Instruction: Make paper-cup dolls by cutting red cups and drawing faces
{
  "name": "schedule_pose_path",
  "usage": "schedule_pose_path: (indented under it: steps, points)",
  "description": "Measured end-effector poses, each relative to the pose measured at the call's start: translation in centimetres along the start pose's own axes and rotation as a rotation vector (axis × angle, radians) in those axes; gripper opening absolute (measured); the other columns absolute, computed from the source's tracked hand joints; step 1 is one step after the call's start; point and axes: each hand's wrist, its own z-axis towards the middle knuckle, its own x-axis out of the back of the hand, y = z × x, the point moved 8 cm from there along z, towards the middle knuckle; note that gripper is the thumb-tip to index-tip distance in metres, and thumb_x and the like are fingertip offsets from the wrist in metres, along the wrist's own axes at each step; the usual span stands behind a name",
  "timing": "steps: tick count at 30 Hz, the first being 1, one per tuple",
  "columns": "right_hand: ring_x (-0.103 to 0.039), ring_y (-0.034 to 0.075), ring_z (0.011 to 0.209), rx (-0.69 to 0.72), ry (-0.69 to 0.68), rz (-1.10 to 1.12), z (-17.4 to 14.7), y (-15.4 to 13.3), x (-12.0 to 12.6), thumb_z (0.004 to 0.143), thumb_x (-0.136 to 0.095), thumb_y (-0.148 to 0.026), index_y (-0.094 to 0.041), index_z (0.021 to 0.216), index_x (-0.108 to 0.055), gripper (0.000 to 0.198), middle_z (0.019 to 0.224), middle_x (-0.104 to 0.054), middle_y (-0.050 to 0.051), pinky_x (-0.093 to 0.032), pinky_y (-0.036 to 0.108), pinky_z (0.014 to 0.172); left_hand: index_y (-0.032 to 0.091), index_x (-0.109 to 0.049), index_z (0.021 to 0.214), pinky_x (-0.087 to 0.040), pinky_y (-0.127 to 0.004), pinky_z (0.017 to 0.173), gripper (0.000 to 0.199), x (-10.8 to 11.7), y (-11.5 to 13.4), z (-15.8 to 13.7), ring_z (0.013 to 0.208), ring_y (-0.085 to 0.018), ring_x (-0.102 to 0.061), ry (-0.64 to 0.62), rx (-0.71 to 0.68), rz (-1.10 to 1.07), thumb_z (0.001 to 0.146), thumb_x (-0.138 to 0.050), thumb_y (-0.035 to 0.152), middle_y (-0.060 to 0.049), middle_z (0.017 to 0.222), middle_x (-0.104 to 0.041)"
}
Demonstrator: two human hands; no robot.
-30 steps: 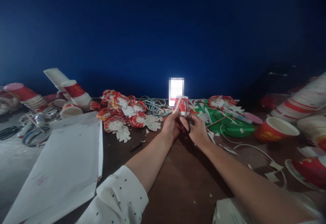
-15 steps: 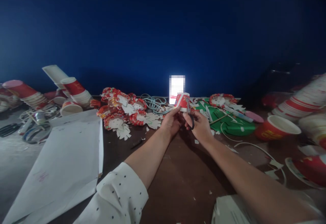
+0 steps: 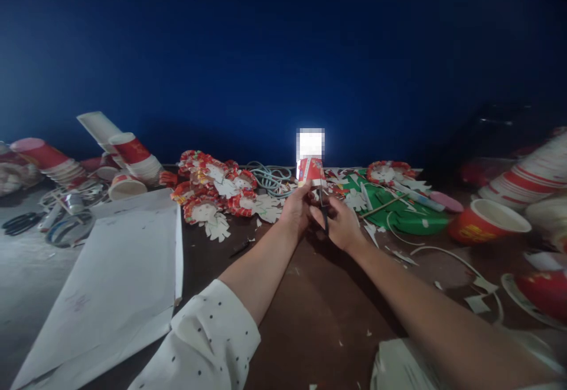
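Note:
My left hand (image 3: 296, 210) is closed on the lower left of a red and white paper cup (image 3: 311, 171), held up over the table. In my right hand (image 3: 341, 221) is a pair of scissors (image 3: 326, 218) with dark handles, fingers closed around them. The blades point up along the right side of the cup; whether they have cut into its wall I cannot tell. Behind the cup glows a bright, pixelated screen (image 3: 310, 140). Parts of my fingers under the cup are hidden.
Red and white paper figures (image 3: 215, 192) are heaped left of my hands. Nearby lie a white board (image 3: 128, 272) and stacked cups (image 3: 137, 156). A green sheet (image 3: 398, 218) with paper scraps, a red cup (image 3: 487, 224) and a white cord (image 3: 460, 254) lie on the right.
The cup has dropped slightly and turned in my left hand. The scissors have shifted a little left and down, with their blades now more upright beside the cup.

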Motion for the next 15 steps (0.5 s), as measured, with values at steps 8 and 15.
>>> schedule_pose_path:
  steps: [8,15]
  points:
    - [-0.065,0.019,0.073,0.003,0.026,-0.076,-0.1,0.01,0.29,0.077,-0.064,-0.041,-0.02,0.097,-0.064,0.029,0.086,-0.072,0.005,-0.05,0.029,0.066,0.014,-0.053,0.069,-0.042,-0.021,0.045,0.019,-0.12,-0.63,-0.32,0.04,-0.009,-0.048,0.005,0.034,0.007,0.076,-0.067,0.025,0.003,0.049,-0.048]
    - [-0.063,0.018,0.067,-0.005,0.03,-0.042,0.01,0.54,0.42,0.077,-0.065,-0.04,-0.02,0.097,-0.064,0.028,0.078,-0.069,0.003,-0.047,0.027,0.06,0.014,-0.053,0.066,-0.042,-0.023,0.046,0.02,-0.13,-0.59,-0.62,0.039,-0.009,-0.047,0.031,0.027,0.041,0.078,-0.064,0.025,0.002,0.048,-0.049]
